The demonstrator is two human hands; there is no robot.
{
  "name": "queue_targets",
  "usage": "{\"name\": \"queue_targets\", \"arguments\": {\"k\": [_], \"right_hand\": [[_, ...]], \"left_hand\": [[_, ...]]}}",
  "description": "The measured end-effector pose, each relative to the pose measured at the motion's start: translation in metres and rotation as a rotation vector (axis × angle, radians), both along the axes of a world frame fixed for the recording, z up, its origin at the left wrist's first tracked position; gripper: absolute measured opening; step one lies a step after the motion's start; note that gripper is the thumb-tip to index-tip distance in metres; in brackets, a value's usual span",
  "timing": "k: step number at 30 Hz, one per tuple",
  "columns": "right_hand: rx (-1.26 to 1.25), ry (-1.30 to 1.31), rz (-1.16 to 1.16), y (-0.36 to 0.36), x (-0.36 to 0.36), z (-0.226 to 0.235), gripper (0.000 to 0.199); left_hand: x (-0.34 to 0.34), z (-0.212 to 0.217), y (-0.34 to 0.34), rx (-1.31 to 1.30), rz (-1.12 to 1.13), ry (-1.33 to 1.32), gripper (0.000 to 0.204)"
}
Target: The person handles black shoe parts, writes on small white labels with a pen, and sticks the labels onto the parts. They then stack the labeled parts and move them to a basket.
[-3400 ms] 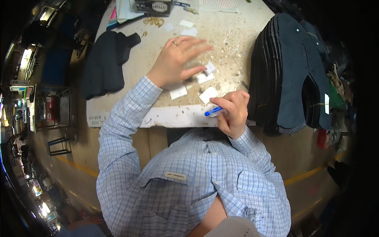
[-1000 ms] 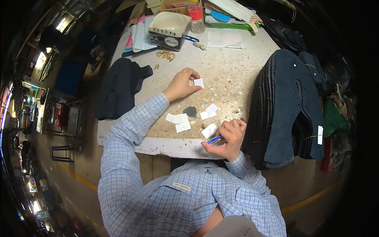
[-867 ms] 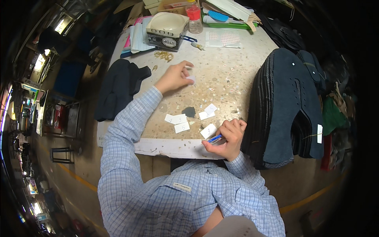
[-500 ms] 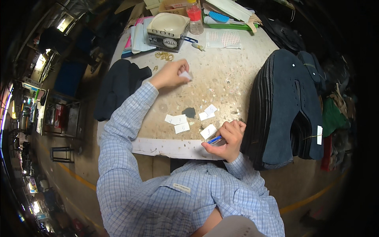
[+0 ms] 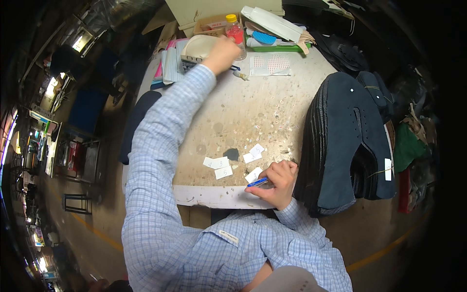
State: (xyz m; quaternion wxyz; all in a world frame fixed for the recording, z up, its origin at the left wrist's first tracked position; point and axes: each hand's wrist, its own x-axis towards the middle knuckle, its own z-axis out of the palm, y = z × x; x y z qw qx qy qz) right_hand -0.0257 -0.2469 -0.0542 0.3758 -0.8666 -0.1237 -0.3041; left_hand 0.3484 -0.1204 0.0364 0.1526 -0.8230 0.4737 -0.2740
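My right hand, near the table's front edge, is closed round a blue pen. Just beyond its fingers lies a white paper slip with writing on it. My left hand is stretched far over the table, above the cream bowl-like container and beside a clear bottle with a yellow cap and red label. Its fingers are blurred and partly hidden, so whether they hold anything does not show. More written slips lie around a small dark scrap in the near middle.
A tall stack of dark shoe-upper pieces stands at the right edge. Another dark piece lies at the left, partly behind my arm. Notebooks, a printed sheet, a small tube and a green tray occupy the far side.
My left hand has moved away from me, from mid-table to above the cream container; the white slip it held no longer shows. My right hand keeps the pen. The view has shifted slightly.
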Motion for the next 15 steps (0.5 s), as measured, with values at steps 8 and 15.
{"name": "queue_targets", "arguments": {"k": [8,15], "right_hand": [[0.051,0.003,-0.038,-0.002,-0.001,0.001,0.05],[0.078,0.04,0.016,0.002,0.0,0.002,0.03]], "left_hand": [[0.035,-0.085,-0.029,0.12,0.31,0.16,0.013],[-0.002,-0.035,-0.018,-0.095,0.147,0.284,0.018]]}}
